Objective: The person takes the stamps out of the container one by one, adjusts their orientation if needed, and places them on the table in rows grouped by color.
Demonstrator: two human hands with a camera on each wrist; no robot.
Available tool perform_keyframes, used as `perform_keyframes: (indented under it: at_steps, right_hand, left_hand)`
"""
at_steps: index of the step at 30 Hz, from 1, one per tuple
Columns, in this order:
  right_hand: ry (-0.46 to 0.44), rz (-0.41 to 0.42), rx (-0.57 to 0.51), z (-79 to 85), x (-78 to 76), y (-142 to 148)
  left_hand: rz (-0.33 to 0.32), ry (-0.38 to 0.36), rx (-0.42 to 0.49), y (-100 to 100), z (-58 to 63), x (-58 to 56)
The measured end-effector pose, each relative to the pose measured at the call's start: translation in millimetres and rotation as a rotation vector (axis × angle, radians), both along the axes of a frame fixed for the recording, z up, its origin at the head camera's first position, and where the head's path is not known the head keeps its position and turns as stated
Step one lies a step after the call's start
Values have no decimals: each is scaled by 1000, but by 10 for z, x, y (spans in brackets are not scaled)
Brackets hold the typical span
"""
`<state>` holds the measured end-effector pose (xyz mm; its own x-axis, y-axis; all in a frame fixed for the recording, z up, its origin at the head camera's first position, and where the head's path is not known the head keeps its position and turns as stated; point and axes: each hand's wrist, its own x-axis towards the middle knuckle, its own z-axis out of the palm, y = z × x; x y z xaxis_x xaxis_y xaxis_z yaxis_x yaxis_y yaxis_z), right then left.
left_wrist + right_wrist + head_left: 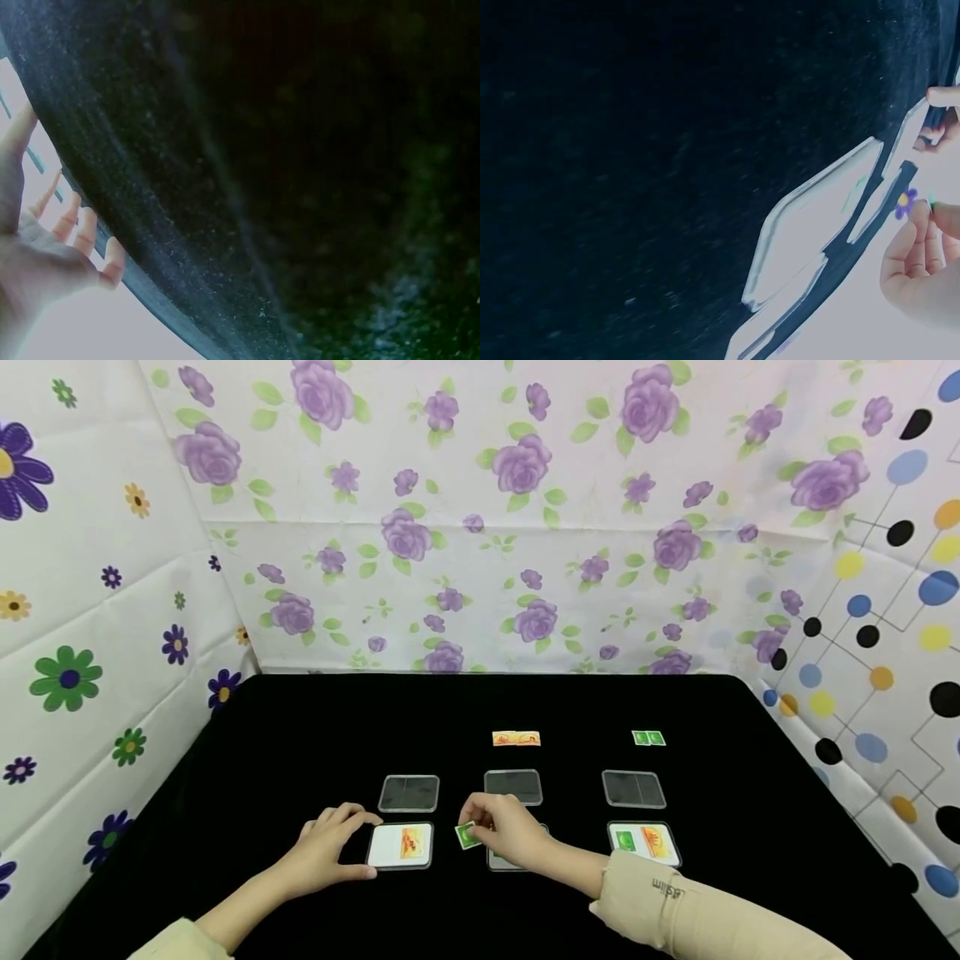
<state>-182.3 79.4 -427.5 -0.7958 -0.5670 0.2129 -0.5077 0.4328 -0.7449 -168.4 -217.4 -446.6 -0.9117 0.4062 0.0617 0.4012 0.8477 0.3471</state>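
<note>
My right hand pinches a small green picture card between thumb and fingertips, held just left of the middle clear case. That middle case is mostly covered by the hand; a green patch shows in it in the right wrist view. My left hand lies beside the left clear case, thumb and index finger spread at its near and far left corners. Inside that case, an orange picture card sits on the right half of a white base. The left wrist view shows the left fingers spread and extended.
At the right, another case holds a green and an orange card. Three clear lids lie in a row behind the cases. Farther back are two orange cards and two green cards. Patterned cloth walls surround the black table.
</note>
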Motion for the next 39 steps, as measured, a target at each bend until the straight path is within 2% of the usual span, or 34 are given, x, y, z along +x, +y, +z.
perform_keyframes:
  at_steps: [9,14,21,32,39]
  right_hand:
    - [-11,-33,4,-40,-25,255]
    - [-20,1,-70,-70,-60,391]
    - [27,60,-135,-66,-237,638]
    - [55,-36,-43,-52,-391,945]
    - [57,-88,2,25,-506,1107]
  left_hand:
    - [-10,-25,-20,16,35,-26]
    - [-21,-17,-27,-9,54,12]
    - [-14,4,-29,10,35,1]
    - [-5,-10,-23,5,27,17]
    - [-9,-9,-15,18,33,0]
